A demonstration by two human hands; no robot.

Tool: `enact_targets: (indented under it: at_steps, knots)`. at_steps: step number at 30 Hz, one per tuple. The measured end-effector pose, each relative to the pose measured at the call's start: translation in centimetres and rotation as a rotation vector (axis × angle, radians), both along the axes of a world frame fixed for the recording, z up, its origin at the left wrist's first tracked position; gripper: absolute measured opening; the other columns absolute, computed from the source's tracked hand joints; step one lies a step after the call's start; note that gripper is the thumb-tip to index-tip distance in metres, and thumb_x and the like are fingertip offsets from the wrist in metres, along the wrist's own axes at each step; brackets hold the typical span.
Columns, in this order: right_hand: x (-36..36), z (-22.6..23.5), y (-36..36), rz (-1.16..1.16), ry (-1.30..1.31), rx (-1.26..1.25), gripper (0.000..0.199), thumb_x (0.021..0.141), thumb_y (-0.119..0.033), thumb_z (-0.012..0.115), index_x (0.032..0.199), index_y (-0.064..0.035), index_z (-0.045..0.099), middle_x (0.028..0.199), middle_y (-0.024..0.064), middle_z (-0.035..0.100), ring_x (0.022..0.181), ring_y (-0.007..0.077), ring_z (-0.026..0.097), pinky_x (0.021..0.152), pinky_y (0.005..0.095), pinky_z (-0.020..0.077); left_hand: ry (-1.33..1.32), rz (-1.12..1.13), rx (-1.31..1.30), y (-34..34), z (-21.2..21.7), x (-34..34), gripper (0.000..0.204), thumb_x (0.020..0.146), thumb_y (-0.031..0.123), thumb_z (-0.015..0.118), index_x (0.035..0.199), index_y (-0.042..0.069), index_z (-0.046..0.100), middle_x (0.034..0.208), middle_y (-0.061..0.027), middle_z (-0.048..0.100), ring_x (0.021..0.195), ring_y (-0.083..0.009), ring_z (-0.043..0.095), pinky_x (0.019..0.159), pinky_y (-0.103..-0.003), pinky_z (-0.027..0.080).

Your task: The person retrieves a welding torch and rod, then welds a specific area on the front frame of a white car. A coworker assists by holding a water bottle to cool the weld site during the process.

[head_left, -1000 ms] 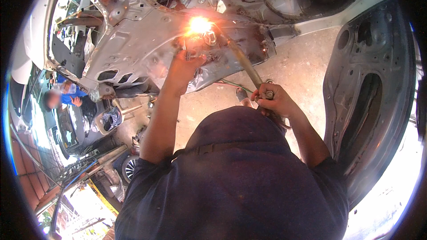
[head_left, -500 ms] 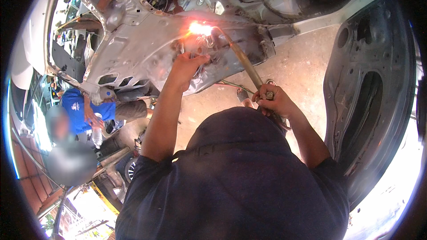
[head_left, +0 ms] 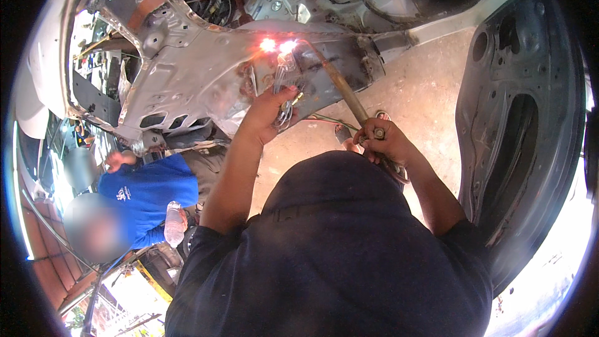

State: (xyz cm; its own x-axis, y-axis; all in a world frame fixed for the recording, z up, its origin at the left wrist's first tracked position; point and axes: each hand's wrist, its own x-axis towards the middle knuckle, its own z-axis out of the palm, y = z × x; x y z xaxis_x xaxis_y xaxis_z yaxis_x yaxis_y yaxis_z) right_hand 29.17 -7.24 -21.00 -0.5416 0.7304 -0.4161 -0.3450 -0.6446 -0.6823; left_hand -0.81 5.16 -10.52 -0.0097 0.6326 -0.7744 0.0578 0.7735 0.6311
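My right hand (head_left: 385,140) is closed round the handle of a gas welding torch (head_left: 342,85), a long brass-coloured tube with a bent tip. The tip reaches the grey car body panel (head_left: 203,65), where two bright spots glow at a seam. In my left hand (head_left: 267,113) is a bundle of thin, shiny wire (head_left: 284,78), pinched between thumb and fingers. Its far end meets the right-hand glow, close to the torch tip. Glare hides the exact point of contact.
A loose car door (head_left: 524,118) stands at my right. Hoses (head_left: 334,120) trail over the concrete floor (head_left: 430,87) below the torch. On the left, a person in a blue shirt (head_left: 165,181) holds a clear plastic bottle (head_left: 175,223). Open bodywork with wiring lies at the far side.
My left hand has drawn back slightly toward me with the wire. The single large glow is now two smaller spots. The person in blue has come closer, with the bottle now nearer my left arm.
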Motion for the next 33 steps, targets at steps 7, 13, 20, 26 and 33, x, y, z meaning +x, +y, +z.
enact_targets:
  at_steps: [7, 13, 20, 26, 33]
  knots:
    - [0.2, 0.3, 0.4, 0.021, 0.014, -0.018, 0.022, 0.096, -0.003, 0.072, 0.089, -0.0113, 0.052, 0.104, 0.0087, 0.071, 0.066, 0.0112, 0.065, 0.055, 0.0265, 0.0532, -0.027, 0.096, -0.011, -1.6, -0.1, 0.9, 0.027, 0.099, 0.022, 0.077, 0.118, 0.006, 0.065, 0.1, -0.0033, 0.07, 0.072, -0.0173, 0.069, 0.058, -0.028, 0.057]
    - [1.5, 1.7, 0.2, 0.005, -0.088, -0.059, 0.017, 0.095, -0.003, 0.072, 0.093, -0.0079, 0.056, 0.103, 0.0117, 0.073, 0.063, 0.0135, 0.067, 0.052, 0.0274, 0.0522, 0.123, 0.001, 0.18, -4.3, 5.7, -0.2, 0.039, 0.1, 0.016, 0.075, 0.133, 0.001, 0.063, 0.1, -0.0054, 0.069, 0.07, -0.0141, 0.066, 0.059, -0.029, 0.055]
    - [7.1, 1.7, -1.0, -0.109, -0.166, -0.013, 0.024, 0.089, -0.007, 0.077, 0.107, -0.0009, 0.062, 0.098, 0.0125, 0.072, 0.057, 0.0131, 0.064, 0.049, 0.0274, 0.0533, 0.477, -0.319, 0.172, -10.2, 15.2, -7.8, 0.055, 0.099, 0.012, 0.074, 0.151, 0.004, 0.055, 0.103, -0.0011, 0.07, 0.085, -0.011, 0.064, 0.066, -0.031, 0.054]
    - [9.8, 1.0, -1.2, -0.27, -0.161, 0.047, 0.025, 0.09, -0.011, 0.077, 0.103, -0.0063, 0.056, 0.105, 0.0184, 0.072, 0.053, 0.0136, 0.064, 0.046, 0.0267, 0.0544, 1.098, -0.675, 0.248, -12.6, 29.3, -9.7, 0.034, 0.094, 0.009, 0.076, 0.127, 0.005, 0.075, 0.1, -0.0164, 0.076, 0.089, -0.026, 0.073, 0.085, -0.04, 0.056]
    - [9.1, 1.5, -1.9, -0.235, -0.062, 0.055, 0.036, 0.088, -0.023, 0.087, 0.1, -0.0076, 0.056, 0.102, 0.0187, 0.071, 0.051, 0.01, 0.061, 0.042, 0.0225, 0.0507, 1.661, -0.948, 0.174, -11.3, 36.1, -7.1, 0.03, 0.087, 0.002, 0.071, 0.115, 0.004, 0.08, 0.103, -0.0178, 0.076, 0.1, -0.0377, 0.073, 0.091, -0.047, 0.055]
